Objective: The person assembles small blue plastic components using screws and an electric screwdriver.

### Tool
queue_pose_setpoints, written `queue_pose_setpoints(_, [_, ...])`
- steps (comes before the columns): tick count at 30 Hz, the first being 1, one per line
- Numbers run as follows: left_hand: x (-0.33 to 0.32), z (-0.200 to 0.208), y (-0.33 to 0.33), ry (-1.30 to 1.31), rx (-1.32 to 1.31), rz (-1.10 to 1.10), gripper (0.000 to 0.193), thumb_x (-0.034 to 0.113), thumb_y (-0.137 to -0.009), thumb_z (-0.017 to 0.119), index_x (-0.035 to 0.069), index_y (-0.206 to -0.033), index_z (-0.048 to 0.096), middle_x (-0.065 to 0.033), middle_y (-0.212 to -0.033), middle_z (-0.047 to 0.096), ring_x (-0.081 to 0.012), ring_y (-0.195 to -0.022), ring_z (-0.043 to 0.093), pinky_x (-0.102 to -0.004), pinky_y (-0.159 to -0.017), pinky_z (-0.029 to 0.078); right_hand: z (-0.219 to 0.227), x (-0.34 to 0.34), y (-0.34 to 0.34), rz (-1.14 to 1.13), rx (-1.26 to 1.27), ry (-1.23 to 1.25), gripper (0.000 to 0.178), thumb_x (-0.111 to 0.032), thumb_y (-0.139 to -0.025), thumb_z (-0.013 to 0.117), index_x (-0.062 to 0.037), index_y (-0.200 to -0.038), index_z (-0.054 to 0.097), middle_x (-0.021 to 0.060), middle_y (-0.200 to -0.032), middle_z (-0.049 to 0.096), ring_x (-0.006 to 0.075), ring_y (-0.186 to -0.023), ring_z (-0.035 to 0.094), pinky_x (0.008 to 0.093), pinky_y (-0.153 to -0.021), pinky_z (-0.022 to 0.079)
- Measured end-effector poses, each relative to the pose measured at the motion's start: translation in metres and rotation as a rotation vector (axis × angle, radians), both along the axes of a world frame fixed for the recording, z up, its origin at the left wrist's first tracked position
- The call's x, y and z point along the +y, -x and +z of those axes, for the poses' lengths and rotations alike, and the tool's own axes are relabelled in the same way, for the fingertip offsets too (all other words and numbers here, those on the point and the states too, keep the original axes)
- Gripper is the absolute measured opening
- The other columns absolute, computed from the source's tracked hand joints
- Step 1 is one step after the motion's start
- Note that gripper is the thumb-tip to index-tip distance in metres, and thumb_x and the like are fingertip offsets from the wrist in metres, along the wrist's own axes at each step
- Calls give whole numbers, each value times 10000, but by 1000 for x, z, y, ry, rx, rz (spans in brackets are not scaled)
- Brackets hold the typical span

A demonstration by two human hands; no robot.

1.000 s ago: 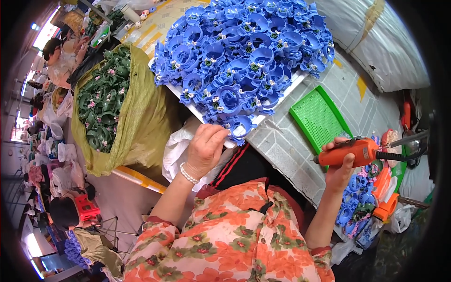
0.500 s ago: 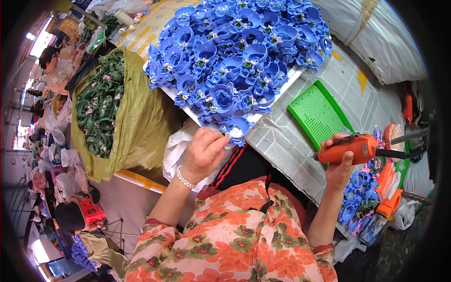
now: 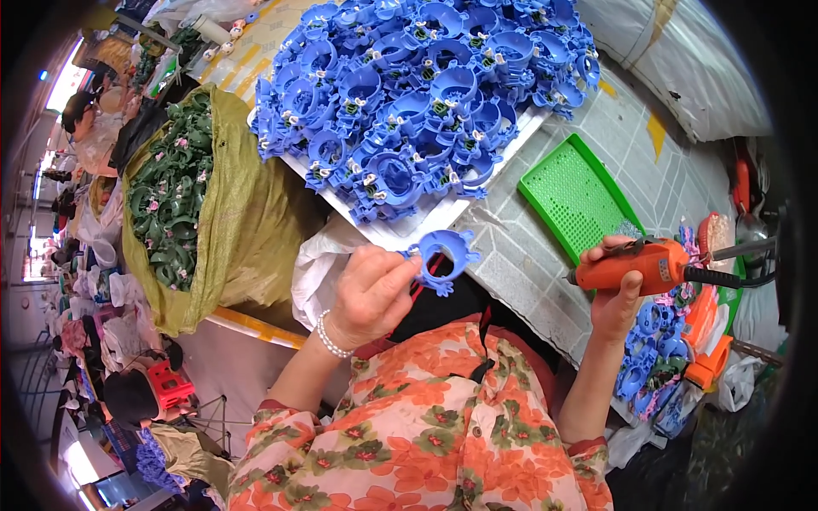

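Note:
Between the thumb and fingers of my left hand (image 3: 372,291) is one blue plastic ring-shaped part (image 3: 445,258), held by its edge just off the front of the white tray (image 3: 409,230). That tray carries a high heap of similar blue parts (image 3: 426,102), many with small white and green bits on them. My right hand (image 3: 615,294) is wrapped round an orange electric screwdriver (image 3: 635,267); its tip points left and a black cable leaves its back end. The screwdriver is apart from the blue part.
A green perforated tray (image 3: 579,192) holding small metal pieces lies on the grey-patterned table (image 3: 511,247). Left stands a yellow woven sack (image 3: 247,213) of dark green parts. More blue parts (image 3: 652,341) and an orange bin (image 3: 709,364) are at the right. Another person sits far left.
My left hand has drawn the blue part away from the heap, toward me and slightly right. The right hand with the screwdriver has stayed nearly still.

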State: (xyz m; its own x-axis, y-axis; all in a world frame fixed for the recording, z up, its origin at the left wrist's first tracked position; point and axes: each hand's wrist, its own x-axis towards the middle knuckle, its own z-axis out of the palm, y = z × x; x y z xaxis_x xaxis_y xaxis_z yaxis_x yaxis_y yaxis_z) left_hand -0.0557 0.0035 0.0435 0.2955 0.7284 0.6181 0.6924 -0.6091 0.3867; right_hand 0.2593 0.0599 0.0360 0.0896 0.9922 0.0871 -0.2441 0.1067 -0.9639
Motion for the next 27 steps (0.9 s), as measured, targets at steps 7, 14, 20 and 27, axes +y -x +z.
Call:
queue_pose_setpoints(7, [11,-23,-59,5,-17,-142,369,-14,-669,631,-5,-1038,613,-101,-900,559,-266,-796,546,-341,-699,485,1,1,-7,-16,44,-21,721,-594,-719,694,11,-1065,512,103,-860,586,209,-777,605,351,-741,525])
queue_pose_setpoints(14, [20,-70,-87,-16,69,-31,362,-5,-672,631,-21,-1031,585,-116,-889,564,-269,-774,550,-351,-685,485,5,-2,-4,2,68,-38,697,-553,-720,719,28,-1052,526,108,-839,614,219,-761,620,333,-707,520])
queue_pose_setpoints(20, [16,-57,-92,37,12,-4,425,25,-658,663,0,-1072,571,-146,-988,564,-294,-806,551,-367,-714,471,6,-5,-8,-6,76,-28,702,-554,-707,731,27,-1046,532,102,-837,615,208,-751,624,324,-687,525])
queue_pose_setpoints(27, [16,-60,-90,489,-332,140,347,25,-722,658,-28,-1050,557,-150,-994,560,-248,-774,602,-317,-644,512,10,0,-13,10,55,-10,728,-573,-687,739,22,-1050,530,95,-835,613,201,-752,621,312,-671,523])
